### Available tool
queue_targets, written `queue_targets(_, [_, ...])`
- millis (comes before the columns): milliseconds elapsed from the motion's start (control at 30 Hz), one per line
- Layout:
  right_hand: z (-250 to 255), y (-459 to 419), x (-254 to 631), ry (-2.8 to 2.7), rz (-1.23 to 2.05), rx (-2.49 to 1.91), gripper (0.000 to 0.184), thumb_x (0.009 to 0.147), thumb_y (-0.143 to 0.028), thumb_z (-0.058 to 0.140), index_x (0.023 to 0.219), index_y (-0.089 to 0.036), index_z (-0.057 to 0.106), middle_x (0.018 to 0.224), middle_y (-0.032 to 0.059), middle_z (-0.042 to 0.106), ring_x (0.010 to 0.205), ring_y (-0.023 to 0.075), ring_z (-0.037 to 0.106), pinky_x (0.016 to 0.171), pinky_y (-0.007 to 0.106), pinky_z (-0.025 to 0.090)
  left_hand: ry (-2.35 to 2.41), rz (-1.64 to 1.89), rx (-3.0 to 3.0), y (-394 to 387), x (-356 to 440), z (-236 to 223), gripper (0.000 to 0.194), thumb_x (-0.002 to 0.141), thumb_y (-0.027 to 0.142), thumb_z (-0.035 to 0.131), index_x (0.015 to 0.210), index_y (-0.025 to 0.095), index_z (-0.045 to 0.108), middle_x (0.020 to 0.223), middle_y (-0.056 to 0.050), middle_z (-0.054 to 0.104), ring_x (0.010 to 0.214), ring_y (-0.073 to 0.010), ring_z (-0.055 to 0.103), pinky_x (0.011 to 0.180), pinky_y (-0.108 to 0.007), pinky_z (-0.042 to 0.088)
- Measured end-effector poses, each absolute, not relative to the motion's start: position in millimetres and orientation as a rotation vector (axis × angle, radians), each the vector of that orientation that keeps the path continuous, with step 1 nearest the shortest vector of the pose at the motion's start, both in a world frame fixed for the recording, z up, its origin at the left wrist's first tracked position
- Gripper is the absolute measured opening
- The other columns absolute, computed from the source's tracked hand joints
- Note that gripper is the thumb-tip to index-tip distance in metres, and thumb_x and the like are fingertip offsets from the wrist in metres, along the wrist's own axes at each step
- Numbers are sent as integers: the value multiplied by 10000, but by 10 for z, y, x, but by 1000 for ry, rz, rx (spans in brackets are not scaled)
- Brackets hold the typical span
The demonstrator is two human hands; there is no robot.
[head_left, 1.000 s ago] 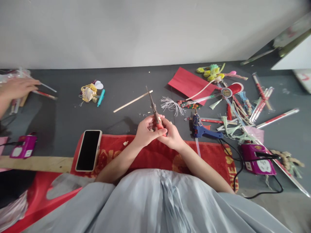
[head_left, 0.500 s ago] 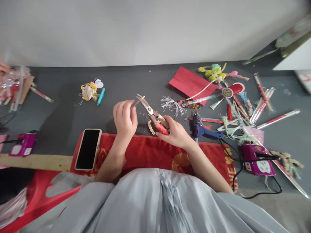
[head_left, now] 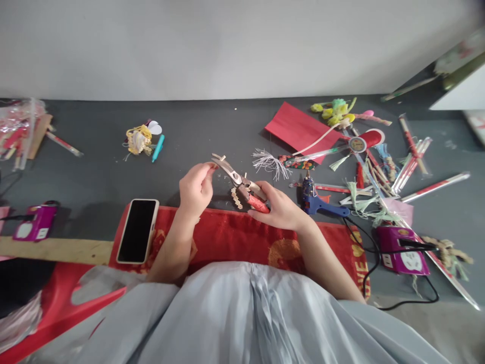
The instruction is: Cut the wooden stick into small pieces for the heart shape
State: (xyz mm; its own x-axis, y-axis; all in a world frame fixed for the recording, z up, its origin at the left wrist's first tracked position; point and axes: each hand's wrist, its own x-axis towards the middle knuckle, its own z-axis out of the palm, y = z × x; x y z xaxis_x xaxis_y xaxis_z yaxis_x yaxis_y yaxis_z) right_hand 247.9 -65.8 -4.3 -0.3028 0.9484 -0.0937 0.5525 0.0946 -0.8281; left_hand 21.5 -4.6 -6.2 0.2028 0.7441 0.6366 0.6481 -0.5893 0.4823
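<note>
My right hand [head_left: 278, 206] is closed round the red-wrapped handles of metal scissors [head_left: 235, 178], whose blades point up and to the left. My left hand [head_left: 196, 191] pinches a thin pale stick [head_left: 223, 158] near the blades. Most of the stick is hidden by the fingers, and its tip shows just past the blades, which look slightly parted. A beige knobbly chain-like strip [head_left: 237, 198] curves beneath the scissors; whether it hangs from my right hand or lies on the table I cannot tell.
A phone [head_left: 138, 231] lies on the red towel [head_left: 235, 235]. To the right are a blue glue gun [head_left: 312, 199], red paper [head_left: 299, 129], a red thread spool [head_left: 370, 140], wrapped sticks, tassels and a purple power socket [head_left: 403, 250]. A yellow cord bundle [head_left: 139, 140] and turquoise pen [head_left: 158, 148] lie left.
My left hand has left the scissors, picked up the stick from the table and brought it to the blades. The scissors have opened and tilted left. Another person's hand at far left has gone from view.
</note>
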Motion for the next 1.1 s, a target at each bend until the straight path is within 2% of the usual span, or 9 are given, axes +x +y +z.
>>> queue_targets(100, [-65,-653,2510,-1924,1091,-1449,481,719,-324,667,1152,-203,496,1062,91,684,909,245,653,781,355,491,1320,1312,2276,-53,205,-2,263,963,265,461,861,164,681,722,-25,690,684,-108,648,668,-203,493])
queue_targets(300, [-94,-652,2548,-1964,1052,-1425,511,703,-300,665,1173,-194,493,1047,94,680,891,238,652,764,344,492,1240,1165,2045,-56,176,86,270,940,294,489,822,165,694,574,23,577,557,-81,552,594,-192,453])
queue_targets(600, [-73,-650,2558,-1995,1069,-1465,496,698,-306,653,1154,-187,498,999,85,675,847,227,643,733,329,476,1153,902,1644,-14,72,109,314,904,435,557,789,172,683,562,19,510,502,-75,435,460,-200,340])
queue_targets(900, [-85,-643,2554,-2009,1088,-1468,461,713,-386,652,1105,-195,501,999,90,690,834,240,649,720,337,464,1092,821,1393,10,48,70,301,862,476,621,866,190,715,549,44,436,436,-53,318,387,-199,214])
queue_targets(1100, [-89,-633,2547,-2025,1055,-1502,416,713,-431,644,1027,-188,523,854,57,672,709,203,604,665,311,421,1159,828,1543,33,60,-3,315,906,462,561,899,180,701,565,35,484,452,-62,354,433,-216,281])
